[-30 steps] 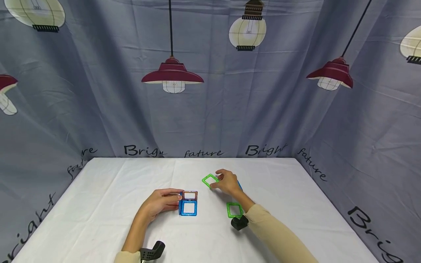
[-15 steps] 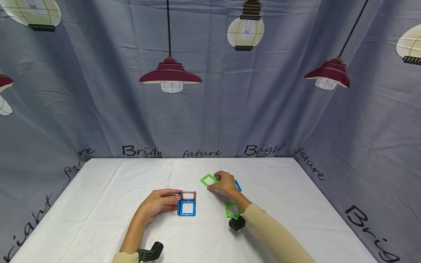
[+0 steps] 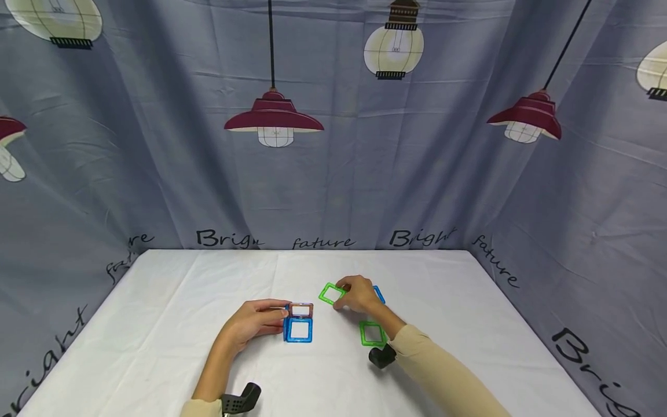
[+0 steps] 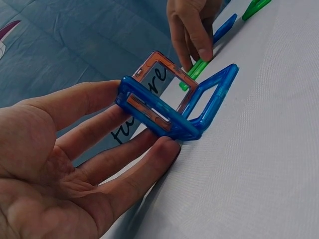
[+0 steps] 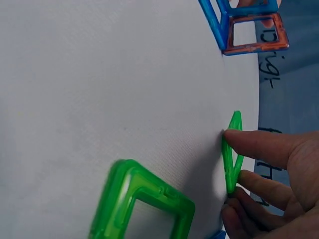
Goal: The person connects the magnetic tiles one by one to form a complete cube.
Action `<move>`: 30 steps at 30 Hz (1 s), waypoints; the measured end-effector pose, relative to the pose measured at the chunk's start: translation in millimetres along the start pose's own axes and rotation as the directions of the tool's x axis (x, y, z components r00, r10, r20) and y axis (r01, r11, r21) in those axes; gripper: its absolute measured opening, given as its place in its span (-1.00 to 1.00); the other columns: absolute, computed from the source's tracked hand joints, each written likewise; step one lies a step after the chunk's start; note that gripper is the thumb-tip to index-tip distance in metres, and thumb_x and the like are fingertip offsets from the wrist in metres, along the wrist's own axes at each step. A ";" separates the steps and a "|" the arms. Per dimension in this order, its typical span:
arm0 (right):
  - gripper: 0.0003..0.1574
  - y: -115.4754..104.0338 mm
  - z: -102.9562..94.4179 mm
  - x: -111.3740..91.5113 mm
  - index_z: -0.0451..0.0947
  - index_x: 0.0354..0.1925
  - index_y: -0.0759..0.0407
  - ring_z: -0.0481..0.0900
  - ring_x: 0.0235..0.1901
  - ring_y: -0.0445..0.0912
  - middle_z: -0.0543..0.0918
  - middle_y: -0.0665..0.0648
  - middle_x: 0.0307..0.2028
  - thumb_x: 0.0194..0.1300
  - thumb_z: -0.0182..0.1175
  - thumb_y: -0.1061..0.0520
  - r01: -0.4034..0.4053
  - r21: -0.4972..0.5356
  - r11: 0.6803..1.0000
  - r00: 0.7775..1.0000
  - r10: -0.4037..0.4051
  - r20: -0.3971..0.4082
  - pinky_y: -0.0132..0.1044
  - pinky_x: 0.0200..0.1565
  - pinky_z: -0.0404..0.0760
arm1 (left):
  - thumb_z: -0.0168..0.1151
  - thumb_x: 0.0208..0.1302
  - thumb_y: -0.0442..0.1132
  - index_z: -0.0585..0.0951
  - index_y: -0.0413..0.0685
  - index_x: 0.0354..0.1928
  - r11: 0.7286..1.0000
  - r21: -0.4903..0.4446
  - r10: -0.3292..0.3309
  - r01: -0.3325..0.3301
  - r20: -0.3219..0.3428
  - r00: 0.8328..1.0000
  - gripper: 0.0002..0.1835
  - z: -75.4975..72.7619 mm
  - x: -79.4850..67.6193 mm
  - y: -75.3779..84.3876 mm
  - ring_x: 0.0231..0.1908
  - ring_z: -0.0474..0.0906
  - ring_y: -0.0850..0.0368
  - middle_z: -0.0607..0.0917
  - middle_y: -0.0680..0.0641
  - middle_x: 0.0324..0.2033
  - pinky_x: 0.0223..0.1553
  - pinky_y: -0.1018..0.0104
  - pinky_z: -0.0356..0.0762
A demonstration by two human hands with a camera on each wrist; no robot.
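My left hand (image 3: 255, 321) holds the outer side of a small build of magnetic tiles, thumb and fingers spread along an upright blue tile (image 4: 154, 107). A flat blue tile (image 3: 311, 330) and an upright orange-brown tile (image 4: 147, 68) join it. To the right and farther back, my right hand (image 3: 358, 294) pinches a green square tile (image 5: 227, 164) by one edge, thumb on one face and fingers on the other. That tile stands tilted, close over the cloth. A second green tile (image 3: 362, 335) lies nearer, by the right wrist.
Another blue tile (image 3: 378, 294) lies behind the right hand, partly hidden by it. White cloth covers the table (image 3: 208, 278). A grey curtain (image 3: 333, 174) printed with lamps surrounds the back and sides. Each wrist carries a black camera mount (image 3: 242, 399).
My right hand has drawn the green tile slightly nearer and turned it a little. More of the blue tile behind that hand shows. My left hand and its tiles stay in place.
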State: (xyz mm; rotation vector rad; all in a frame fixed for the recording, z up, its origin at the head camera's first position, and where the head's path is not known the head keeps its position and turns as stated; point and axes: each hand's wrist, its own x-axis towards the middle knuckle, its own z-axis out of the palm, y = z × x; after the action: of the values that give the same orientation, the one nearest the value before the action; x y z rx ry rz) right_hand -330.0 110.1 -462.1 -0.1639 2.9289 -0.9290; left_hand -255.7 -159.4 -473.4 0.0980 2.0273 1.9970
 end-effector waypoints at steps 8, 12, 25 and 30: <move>-0.35 -0.9 -5.3 -17.0 0.72 0.02 0.10 0.55 -0.20 -0.06 0.71 0.11 -0.14 -0.13 0.65 0.16 0.036 -0.030 0.999 0.995 -0.033 0.099 -0.11 -0.06 0.62 | 0.38 0.32 -0.20 0.58 -0.36 0.23 1.000 0.000 -0.003 0.003 0.012 1.000 -0.48 0.9 0.5 -2.8 -0.16 0.74 0.07 0.75 -0.25 -0.03 -0.07 0.22 0.74; -0.36 -3.0 -5.6 -29.5 0.72 0.00 0.11 0.52 -0.21 -0.06 0.68 0.08 -0.18 -0.14 0.64 0.22 0.102 -0.015 0.995 0.982 -0.098 0.160 -0.09 -0.06 0.59 | 0.38 0.31 -0.20 0.58 -0.36 0.22 1.000 0.004 -0.006 0.006 0.004 1.000 -0.48 0.6 -1.2 -3.3 -0.15 0.74 0.05 0.75 -0.26 -0.03 -0.06 0.20 0.74; -0.38 -10.7 -3.8 -60.4 0.73 -0.05 0.15 0.49 -0.23 -0.09 0.67 0.04 -0.24 -0.18 0.64 0.28 0.220 0.013 0.975 0.952 -0.217 0.217 -0.16 -0.06 0.58 | 0.39 0.30 -0.20 0.58 -0.35 0.23 1.000 0.000 -0.012 0.012 -0.003 1.000 -0.47 0.3 -0.3 -3.0 -0.15 0.75 0.03 0.75 -0.25 -0.03 -0.05 0.17 0.73; -0.38 -11.4 -4.1 -61.9 0.73 -0.04 0.16 0.50 -0.21 -0.07 0.67 0.06 -0.22 -0.18 0.64 0.28 0.238 0.013 0.971 0.948 -0.235 0.216 -0.14 -0.05 0.59 | 0.40 0.30 -0.18 0.59 -0.34 0.23 1.000 0.011 -0.013 0.014 -0.015 1.000 -0.47 0.0 0.4 -0.8 -0.17 0.75 0.03 0.75 -0.25 -0.03 -0.05 0.17 0.74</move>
State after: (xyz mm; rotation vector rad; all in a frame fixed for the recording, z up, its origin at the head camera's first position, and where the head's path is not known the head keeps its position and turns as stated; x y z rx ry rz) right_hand -268.0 110.6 -450.3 -0.5899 2.7535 -0.8570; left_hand -255.9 -159.4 -474.2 0.0720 2.0423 1.9845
